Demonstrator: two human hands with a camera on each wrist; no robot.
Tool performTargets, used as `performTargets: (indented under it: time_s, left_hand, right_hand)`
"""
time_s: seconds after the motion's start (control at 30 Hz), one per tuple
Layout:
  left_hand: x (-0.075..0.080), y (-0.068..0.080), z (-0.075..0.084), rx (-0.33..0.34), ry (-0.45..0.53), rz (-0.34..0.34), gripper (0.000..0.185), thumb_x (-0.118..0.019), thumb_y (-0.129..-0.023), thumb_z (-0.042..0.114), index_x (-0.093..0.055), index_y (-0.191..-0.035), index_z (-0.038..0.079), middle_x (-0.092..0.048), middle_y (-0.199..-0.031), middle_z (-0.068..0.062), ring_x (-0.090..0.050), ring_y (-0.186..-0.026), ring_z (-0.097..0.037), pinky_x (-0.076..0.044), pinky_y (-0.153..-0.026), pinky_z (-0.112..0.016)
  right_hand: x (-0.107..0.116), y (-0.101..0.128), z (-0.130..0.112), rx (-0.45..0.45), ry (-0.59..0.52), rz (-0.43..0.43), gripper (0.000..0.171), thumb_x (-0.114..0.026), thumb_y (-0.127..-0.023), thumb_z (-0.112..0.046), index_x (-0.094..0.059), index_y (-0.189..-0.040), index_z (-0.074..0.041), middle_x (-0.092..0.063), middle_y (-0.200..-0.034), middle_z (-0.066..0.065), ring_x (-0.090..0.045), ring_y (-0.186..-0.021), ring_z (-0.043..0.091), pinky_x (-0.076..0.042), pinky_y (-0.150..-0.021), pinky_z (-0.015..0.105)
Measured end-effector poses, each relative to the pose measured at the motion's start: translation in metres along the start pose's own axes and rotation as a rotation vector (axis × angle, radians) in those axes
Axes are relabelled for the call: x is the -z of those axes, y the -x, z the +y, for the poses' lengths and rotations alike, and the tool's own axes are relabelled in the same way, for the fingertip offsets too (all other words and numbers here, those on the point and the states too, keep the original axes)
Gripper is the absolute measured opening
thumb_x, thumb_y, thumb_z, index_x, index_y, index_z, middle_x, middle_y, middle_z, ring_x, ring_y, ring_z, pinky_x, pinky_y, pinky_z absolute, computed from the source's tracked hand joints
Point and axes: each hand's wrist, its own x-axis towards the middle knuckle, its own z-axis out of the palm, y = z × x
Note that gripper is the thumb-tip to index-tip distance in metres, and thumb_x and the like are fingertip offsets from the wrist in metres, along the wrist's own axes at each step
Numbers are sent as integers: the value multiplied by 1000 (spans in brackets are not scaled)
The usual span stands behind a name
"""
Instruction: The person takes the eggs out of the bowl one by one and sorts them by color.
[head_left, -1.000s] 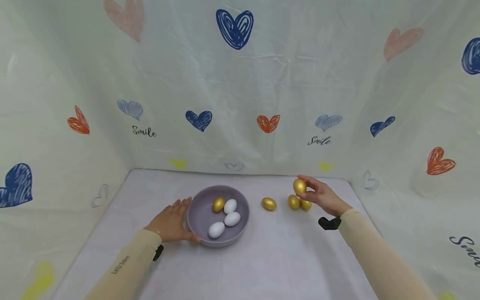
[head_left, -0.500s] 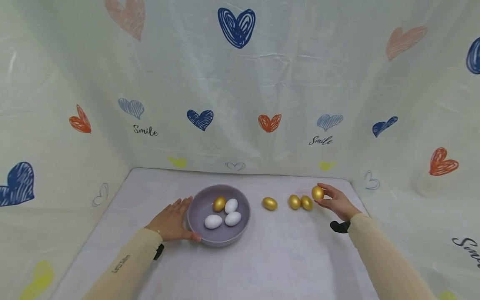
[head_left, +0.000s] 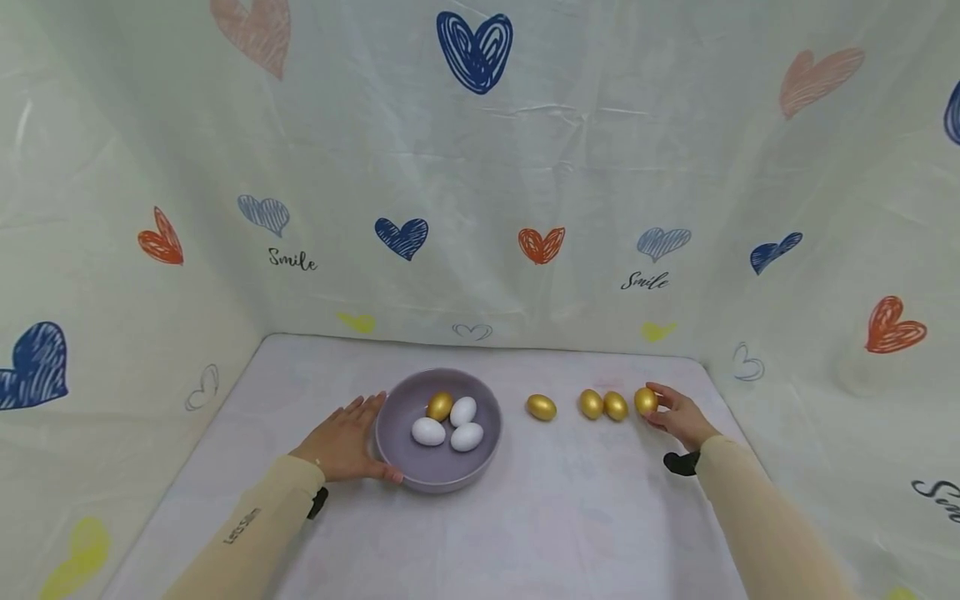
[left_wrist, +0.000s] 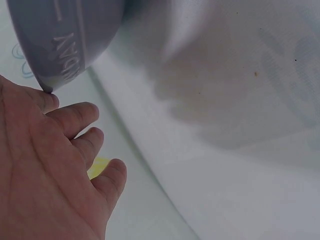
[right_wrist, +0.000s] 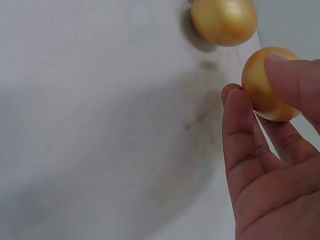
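My right hand (head_left: 681, 421) pinches a golden egg (head_left: 645, 401) between thumb and fingers at the table's right; the right wrist view shows this egg (right_wrist: 260, 90) with another golden egg (right_wrist: 225, 20) just beyond it. Whether the held egg touches the table, I cannot tell. My left hand (head_left: 341, 443) spreads its fairly straight fingers against the left side of a purple-grey bowl (head_left: 441, 475), the thumb at its near rim. In the left wrist view a fingertip meets the bowl's rim (left_wrist: 65, 45). Inside the bowl lie a golden egg (head_left: 439, 406) and three white eggs (head_left: 467, 437).
Left of the held egg, two golden eggs (head_left: 591, 404) lie side by side on the white-covered table (head_left: 525, 533). Another golden egg (head_left: 542, 407) lies between them and the bowl. A heart-printed curtain (head_left: 480, 167) hangs behind the table and along both sides.
The right hand has carried the golden egg rightward and down, from above the pair to their right side. One white egg in the bowl has rolled slightly; the left hand has stayed put.
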Motion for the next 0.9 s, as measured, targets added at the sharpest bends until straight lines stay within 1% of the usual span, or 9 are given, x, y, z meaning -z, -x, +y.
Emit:
performTargets:
  time_s: [0.13,0.3,0.37,0.47,0.53,0.6,0.73,0.8,0.9]
  left_hand:
    - [0,0,0,3,-4,3,142,-68,-55,89,-27,-154,-4,-36,-153,-26,-32,-140,-47,-28,-111,-63]
    - [0,0,1,2,-11,7,141,-69,-56,89,-28,-154,-4,-37,-153,-26,-33,-140,-47,-29,-110,-63]
    - [0,0,2,2,-11,9,141,-69,-56,88,-28,-154,-4,-37,-153,-26,-33,-140,-47,-29,-110,-64]
    - [0,2,2,3,-11,11,140,-69,-56,88,-29,-153,-4,-38,-152,-26,-34,-139,-47,-30,-110,-64]
    - [1,3,3,4,-10,11,140,-70,-56,88,-29,-153,-5,-38,-152,-26,-34,-139,-47,-30,-110,-63]
    - [1,4,4,6,-7,10,140,-70,-56,87,-29,-153,-5,-38,-152,-26,-34,-139,-47,-30,-110,-63]
    - [3,3,4,3,0,7,140,-71,-57,86,-28,-153,-5,-37,-152,-27,-33,-139,-48,-29,-110,-63]
    - [3,2,4,2,2,7,140,-71,-57,86,-28,-154,-5,-37,-152,-28,-33,-139,-48,-29,-111,-63]
    - [3,2,4,8,0,0,140,-70,-57,87,-27,-154,-5,-36,-153,-27,-32,-140,-47,-28,-112,-62]
  right_hand:
    - [-2,-2,3,-7,28,5,71,-60,-95,5,-21,-154,7,-23,-150,39,-41,-129,45,-55,-92,32]
    - [-2,-5,6,6,87,4,70,-60,-95,3,-23,-153,8,-27,-148,40,-41,-128,46,-55,-89,30]
    - [-1,-6,7,9,118,-3,70,-62,-95,1,-24,-153,7,-28,-147,41,-40,-128,47,-55,-90,32]
    - [0,-8,10,13,166,-15,70,-63,-95,-2,-25,-153,7,-27,-148,41,-35,-132,49,-53,-95,39]
    - [0,-8,12,16,193,-22,71,-64,-94,-4,-26,-152,7,-27,-147,42,-32,-134,51,-49,-99,45]
    - [0,-9,13,20,224,-25,70,-64,-94,-5,-27,-152,7,-28,-147,42,-28,-136,53,-42,-104,54]
    - [-1,-9,10,30,265,-33,68,-63,-95,-6,-27,-152,7,-28,-148,42,-24,-138,54,-29,-110,64]
    - [-2,-10,8,37,274,-40,68,-62,-95,-5,-27,-152,7,-28,-148,42,-24,-138,54,-28,-110,64]
    - [-4,-11,7,38,269,-48,67,-62,-95,-2,-28,-151,7,-26,-148,42,-28,-137,53,-35,-108,59]
